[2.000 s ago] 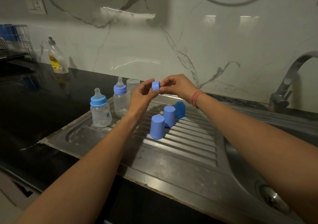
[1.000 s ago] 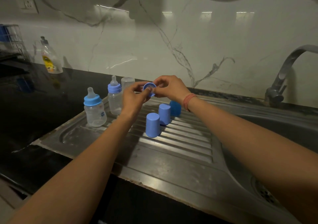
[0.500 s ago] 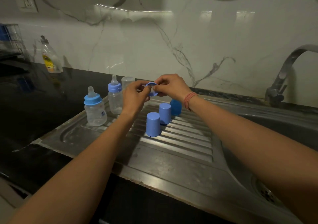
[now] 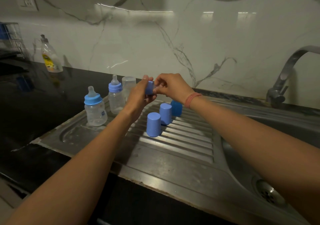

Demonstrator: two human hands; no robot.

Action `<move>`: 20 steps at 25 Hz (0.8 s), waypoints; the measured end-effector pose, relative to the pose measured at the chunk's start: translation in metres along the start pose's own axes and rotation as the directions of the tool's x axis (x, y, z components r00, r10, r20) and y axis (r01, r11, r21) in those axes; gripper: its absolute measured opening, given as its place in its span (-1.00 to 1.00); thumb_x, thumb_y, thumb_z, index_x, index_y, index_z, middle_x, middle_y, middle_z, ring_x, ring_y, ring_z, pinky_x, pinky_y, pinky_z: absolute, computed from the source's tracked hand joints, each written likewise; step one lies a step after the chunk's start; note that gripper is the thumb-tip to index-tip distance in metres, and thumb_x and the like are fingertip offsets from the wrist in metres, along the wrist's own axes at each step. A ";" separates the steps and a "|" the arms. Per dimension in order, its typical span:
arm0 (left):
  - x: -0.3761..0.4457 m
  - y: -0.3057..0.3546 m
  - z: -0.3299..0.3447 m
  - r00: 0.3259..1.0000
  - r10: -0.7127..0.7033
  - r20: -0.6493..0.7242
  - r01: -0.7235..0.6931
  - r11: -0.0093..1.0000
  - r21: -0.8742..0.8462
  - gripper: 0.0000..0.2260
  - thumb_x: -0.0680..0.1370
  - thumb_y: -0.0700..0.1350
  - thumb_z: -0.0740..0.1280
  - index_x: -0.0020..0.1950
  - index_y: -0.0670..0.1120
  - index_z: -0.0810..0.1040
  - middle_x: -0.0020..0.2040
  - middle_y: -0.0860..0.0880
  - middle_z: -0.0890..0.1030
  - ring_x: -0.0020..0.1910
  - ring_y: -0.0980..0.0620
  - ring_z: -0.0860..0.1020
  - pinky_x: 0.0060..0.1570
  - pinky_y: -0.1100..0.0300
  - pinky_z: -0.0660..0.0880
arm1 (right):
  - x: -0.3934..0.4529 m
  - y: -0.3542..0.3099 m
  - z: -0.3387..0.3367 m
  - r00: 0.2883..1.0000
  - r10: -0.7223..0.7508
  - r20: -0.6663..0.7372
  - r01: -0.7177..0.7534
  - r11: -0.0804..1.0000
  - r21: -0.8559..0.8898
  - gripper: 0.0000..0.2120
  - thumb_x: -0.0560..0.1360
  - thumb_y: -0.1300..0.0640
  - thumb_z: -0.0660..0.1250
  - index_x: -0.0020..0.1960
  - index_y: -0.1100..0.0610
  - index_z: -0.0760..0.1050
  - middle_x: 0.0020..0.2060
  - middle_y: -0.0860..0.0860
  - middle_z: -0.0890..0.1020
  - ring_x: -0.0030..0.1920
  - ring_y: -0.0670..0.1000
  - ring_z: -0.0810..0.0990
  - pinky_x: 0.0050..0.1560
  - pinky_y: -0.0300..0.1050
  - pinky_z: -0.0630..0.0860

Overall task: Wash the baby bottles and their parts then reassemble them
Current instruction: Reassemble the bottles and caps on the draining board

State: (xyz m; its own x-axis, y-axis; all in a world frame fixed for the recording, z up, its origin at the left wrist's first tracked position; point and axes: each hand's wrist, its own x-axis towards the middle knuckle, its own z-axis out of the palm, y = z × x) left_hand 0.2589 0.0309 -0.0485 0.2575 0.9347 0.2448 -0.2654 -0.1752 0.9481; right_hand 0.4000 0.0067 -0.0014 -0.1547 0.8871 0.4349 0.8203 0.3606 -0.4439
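Observation:
My left hand (image 4: pixel 140 95) grips a blue screw ring (image 4: pixel 149 87) above the ribbed drainboard (image 4: pixel 181 143). My right hand (image 4: pixel 170 86) pinches a clear teat (image 4: pixel 158 87) at the ring's open side. Two assembled baby bottles, one at the front left (image 4: pixel 95 107) and one behind it (image 4: pixel 115 96), stand on the drainboard's left part with blue rings and teats on. A bare clear bottle (image 4: pixel 129 84) stands behind my left hand, partly hidden. Three blue caps stand upside down on the ribs: near (image 4: pixel 153 124), middle (image 4: pixel 165 111), far (image 4: pixel 176 108).
The sink basin with its drain (image 4: pixel 267 196) lies at the right, under a metal tap (image 4: pixel 284 79). A dish-soap bottle (image 4: pixel 50 55) stands on the black counter (image 4: pixel 31 107) by the marble wall. A wire rack (image 4: pixel 10 38) sits at the far left.
The ring has turned in my left hand from face-on to side-on. My right fingers stay at its opening with the teat. The bottles and caps have not moved.

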 end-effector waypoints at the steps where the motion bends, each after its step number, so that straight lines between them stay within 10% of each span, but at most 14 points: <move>1: 0.001 -0.002 0.000 1.000 0.028 0.009 -0.028 0.998 0.062 -0.63 0.69 0.11 0.10 0.27 -0.12 0.50 -0.06 -0.04 0.63 -0.15 0.07 0.56 -0.09 0.22 0.52 | -0.001 -0.006 0.001 0.999 -0.043 0.029 0.048 0.983 -0.178 -0.88 0.55 0.07 0.31 -0.03 0.13 0.52 -0.22 0.03 0.55 -0.23 0.01 0.51 -0.20 -0.16 0.39; 5: 0.004 -0.004 -0.004 0.990 0.138 0.030 -0.141 0.968 0.206 -0.66 0.71 0.09 0.06 0.06 -0.12 0.49 -0.15 -0.14 0.49 -0.23 0.06 0.41 -0.15 0.18 0.43 | -0.004 -0.015 0.006 0.986 -0.137 0.092 0.162 0.906 -0.392 -0.73 0.63 0.04 0.09 0.09 0.14 0.52 -0.27 0.02 0.49 -0.27 0.06 0.47 -0.25 -0.11 0.33; 11: 0.004 0.001 -0.001 0.983 0.175 0.059 -0.184 0.956 0.231 -0.76 0.69 0.00 0.12 0.10 -0.12 0.48 -0.12 -0.10 0.52 -0.22 0.06 0.45 -0.19 0.18 0.45 | -0.003 -0.013 0.000 0.987 0.101 0.122 -0.120 0.980 0.159 -0.67 0.58 0.10 0.18 -0.35 0.11 0.44 -0.45 -0.01 0.44 -0.43 -0.06 0.34 -0.39 -0.25 0.28; 14: 0.001 0.002 -0.002 0.982 0.171 0.080 -0.186 0.944 0.272 -0.72 0.70 0.00 0.07 0.08 -0.16 0.46 -0.12 -0.11 0.52 -0.24 0.07 0.45 -0.20 0.21 0.46 | -0.003 -0.008 0.001 0.994 -0.083 0.070 0.095 0.978 -0.188 -0.64 0.57 0.09 0.19 -0.40 0.02 0.31 -0.49 -0.06 0.41 -0.45 -0.05 0.33 -0.38 -0.18 0.27; 18: 0.000 0.003 0.000 0.989 0.144 0.016 -0.142 0.931 0.336 -0.63 0.71 0.10 0.04 0.27 -0.13 0.45 0.04 -0.07 0.59 -0.09 0.06 0.54 -0.08 0.23 0.51 | -0.006 -0.004 0.002 0.995 -0.086 0.047 0.092 0.982 -0.162 -0.88 0.53 0.03 0.29 -0.09 0.05 0.39 -0.28 -0.02 0.53 -0.31 -0.02 0.48 -0.29 -0.13 0.39; 20: -0.004 0.002 0.005 0.988 0.138 0.063 -0.151 0.901 0.407 -0.57 0.70 0.17 0.00 0.33 -0.08 0.44 0.13 -0.04 0.59 0.06 0.07 0.58 0.07 0.20 0.51 | -0.010 -0.003 0.003 0.996 -0.074 0.050 0.074 0.997 0.009 -0.64 0.44 0.09 0.43 0.14 0.09 0.36 -0.14 -0.01 0.58 -0.25 -0.07 0.54 -0.22 -0.21 0.51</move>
State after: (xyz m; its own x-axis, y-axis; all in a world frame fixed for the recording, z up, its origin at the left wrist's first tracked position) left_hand 0.2620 0.0258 -0.0463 0.2763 0.8804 0.3855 0.0997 -0.4251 0.8996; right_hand 0.3975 -0.0024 -0.0068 -0.2428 0.8712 0.4267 0.8015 0.4279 -0.4177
